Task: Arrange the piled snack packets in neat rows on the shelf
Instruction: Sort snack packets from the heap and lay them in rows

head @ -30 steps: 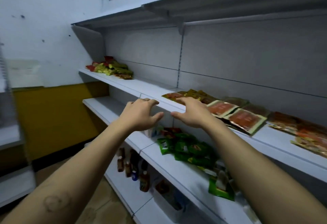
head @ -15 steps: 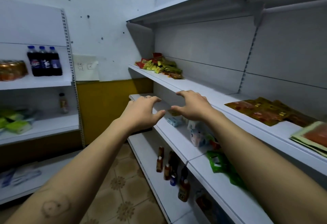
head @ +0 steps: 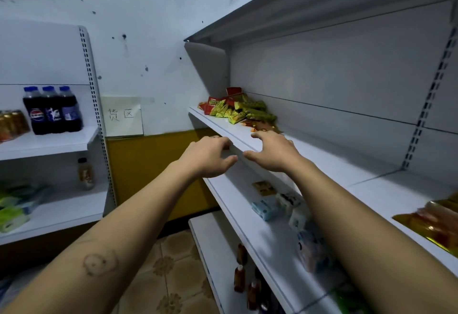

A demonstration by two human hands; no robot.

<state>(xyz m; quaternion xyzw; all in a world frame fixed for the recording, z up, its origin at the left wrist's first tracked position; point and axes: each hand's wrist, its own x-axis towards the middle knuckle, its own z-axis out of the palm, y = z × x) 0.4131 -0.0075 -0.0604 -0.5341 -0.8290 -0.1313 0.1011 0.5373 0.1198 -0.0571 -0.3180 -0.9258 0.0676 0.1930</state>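
A loose pile of green, yellow and red snack packets (head: pixel 238 109) lies at the far left end of the white shelf (head: pixel 329 162), against the back panel. My left hand (head: pixel 208 156) hovers at the shelf's front edge, fingers loosely curved, holding nothing. My right hand (head: pixel 271 151) reaches over the shelf board just short of the pile, fingers spread and empty. At the right edge, flat orange and gold packets (head: pixel 431 222) lie on the same shelf.
A shelf board above (head: pixel 297 9) overhangs the pile. The shelf below holds small boxes (head: pixel 266 208) and packets. Bottles (head: pixel 239 277) stand on the bottom shelf. On the left rack are dark soda bottles (head: pixel 52 110) and green packs (head: pixel 12 214).
The view has swung left along the shelf. Both hands have travelled left from the flat orange packets and are now close to the pile at the far end, still empty.
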